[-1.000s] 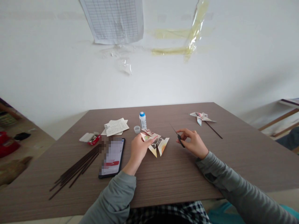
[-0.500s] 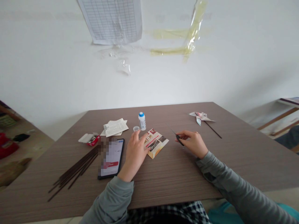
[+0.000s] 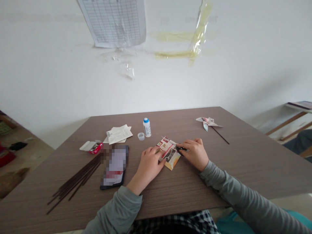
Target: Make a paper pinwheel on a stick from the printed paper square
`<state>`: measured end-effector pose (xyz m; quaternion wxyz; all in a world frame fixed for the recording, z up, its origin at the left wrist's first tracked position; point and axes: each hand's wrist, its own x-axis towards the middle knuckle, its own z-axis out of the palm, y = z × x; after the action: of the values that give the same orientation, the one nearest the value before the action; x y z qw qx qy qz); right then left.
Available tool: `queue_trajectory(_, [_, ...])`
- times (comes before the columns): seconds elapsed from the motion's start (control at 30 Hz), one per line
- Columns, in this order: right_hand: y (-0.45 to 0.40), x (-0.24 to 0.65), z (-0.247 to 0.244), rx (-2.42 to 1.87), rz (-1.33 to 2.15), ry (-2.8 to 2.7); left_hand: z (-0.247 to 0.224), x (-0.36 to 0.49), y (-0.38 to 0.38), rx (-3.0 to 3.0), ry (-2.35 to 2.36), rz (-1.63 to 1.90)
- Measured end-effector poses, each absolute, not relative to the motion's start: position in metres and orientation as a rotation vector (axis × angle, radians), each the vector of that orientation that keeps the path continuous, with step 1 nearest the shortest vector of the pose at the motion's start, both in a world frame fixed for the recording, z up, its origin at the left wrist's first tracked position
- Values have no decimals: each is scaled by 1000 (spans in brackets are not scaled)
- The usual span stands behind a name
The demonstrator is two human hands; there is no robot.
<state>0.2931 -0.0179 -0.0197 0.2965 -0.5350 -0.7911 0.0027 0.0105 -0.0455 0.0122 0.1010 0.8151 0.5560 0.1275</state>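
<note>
A printed square of paper (image 3: 172, 158) in red, white and yellow lies on the brown table. My left hand (image 3: 151, 164) rests on its left part, fingers apart and pressing it flat. My right hand (image 3: 195, 153) is closed on a small tool with a black handle (image 3: 180, 149), whose thin metal part lies over the paper's upper right edge. Behind the paper are a white bottle with a blue cap (image 3: 147, 127) and a small clear cup (image 3: 141, 136).
A phone (image 3: 115, 167), dark sticks (image 3: 75, 178), a red and white box (image 3: 94, 147) and paper sheets (image 3: 120, 134) lie to the left. A paper pinwheel (image 3: 209, 123) on a stick lies at the right back. Part of another person's leg (image 3: 298, 142) shows at far right.
My right hand has moved left, bringing the tool onto the paper. My left hand has slid right over the paper, which has shifted slightly right.
</note>
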Motion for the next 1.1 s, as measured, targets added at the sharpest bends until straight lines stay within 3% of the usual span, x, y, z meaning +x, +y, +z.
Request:
queue_trajectory(0.37, [-24,275,-8,-1621,52,-2329,8,22,-51,2406,1590,421])
queue_trajectory(1.1, [-9,311,-15,-1427,145,-2311,9,16,-50,2385,1604,401])
